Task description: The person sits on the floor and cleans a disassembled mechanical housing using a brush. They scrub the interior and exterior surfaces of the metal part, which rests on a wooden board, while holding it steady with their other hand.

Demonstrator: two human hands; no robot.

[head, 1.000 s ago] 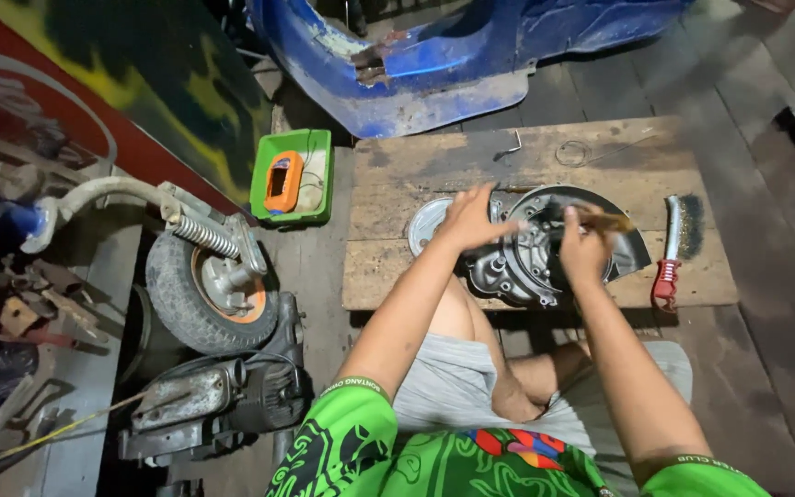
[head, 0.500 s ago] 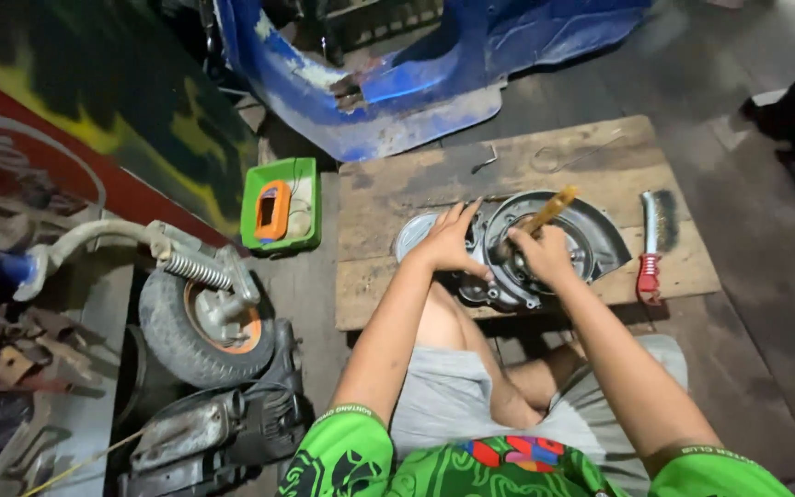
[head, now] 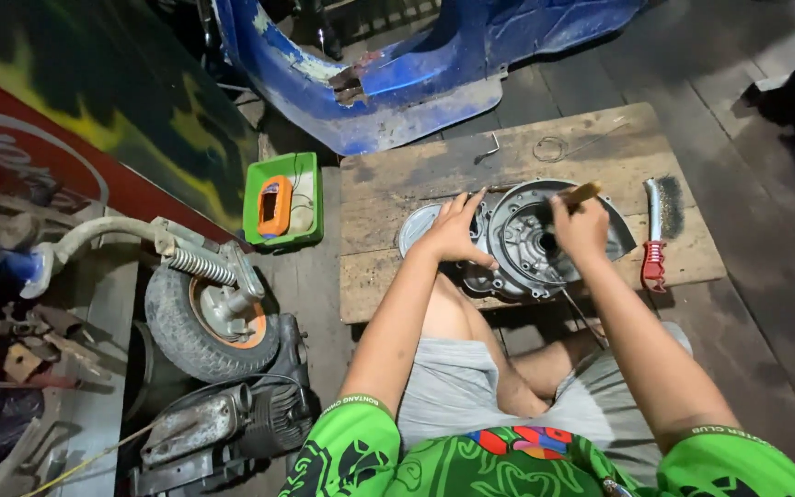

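while the left hand [head: 453, 232] presses flat on the metal engine cover [head: 526, 241] and the right hand [head: 581, 230] grips a little brush [head: 583, 193] over its middle, the cover could slide off the wooden board [head: 397, 184] if pushed hard.

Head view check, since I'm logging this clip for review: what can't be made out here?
- Bristle end of the wooden-handled brush: hidden by the right hand.
- Grey metal engine cover: its near-left side is covered by the left hand.
- Blue scooter body: cut off by the top edge.
- Orange device in the green plastic tray: too small to identify.
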